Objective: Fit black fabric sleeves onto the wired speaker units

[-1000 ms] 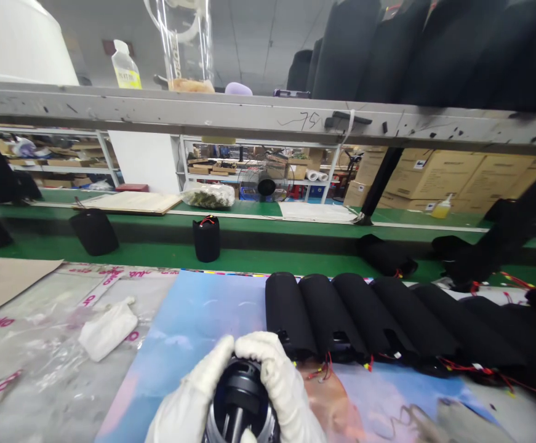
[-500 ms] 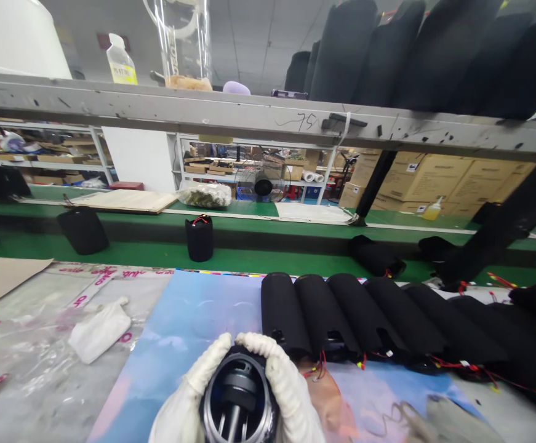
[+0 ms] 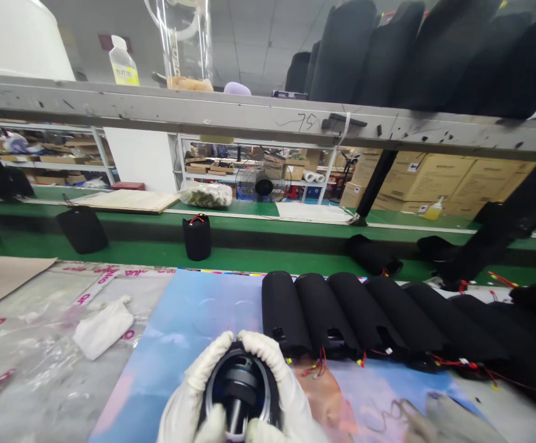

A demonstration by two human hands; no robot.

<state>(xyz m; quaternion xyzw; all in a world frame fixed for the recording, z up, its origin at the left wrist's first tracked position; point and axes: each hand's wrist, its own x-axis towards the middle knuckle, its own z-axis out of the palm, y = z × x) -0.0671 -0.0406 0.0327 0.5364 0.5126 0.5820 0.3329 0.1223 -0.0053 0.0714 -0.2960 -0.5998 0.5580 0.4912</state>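
Both of my hands wear white gloves and grip a black cylindrical housing point(image 3: 239, 376) at the bottom middle. Its round open end, with a shiny rim, faces me, and a dark inner part with a metal-looking shaft shows inside. My left hand point(image 3: 185, 394) wraps the left side and my right hand point(image 3: 293, 397) the right side, fingertips nearly meeting at the far edge. Both thumbs lie over the near part of the opening. Just right of my hands, a row of black fabric-covered cylinders point(image 3: 286, 314) lies on a blue printed sheet point(image 3: 194, 307), with red wires at their near ends.
A crumpled white cloth-like piece point(image 3: 104, 329) lies on plastic film point(image 3: 41, 351) to the left. Behind the table runs a green belt point(image 3: 133, 246) carrying a small upright black cylinder point(image 3: 197, 238) and others. A grey shelf beam point(image 3: 231, 111) crosses above, with a bottle point(image 3: 124, 61) and more black cylinders point(image 3: 341, 55).
My thumbs have come over the near rim into the opening of the housing. The black cylinders on the green belt have shifted slightly left.
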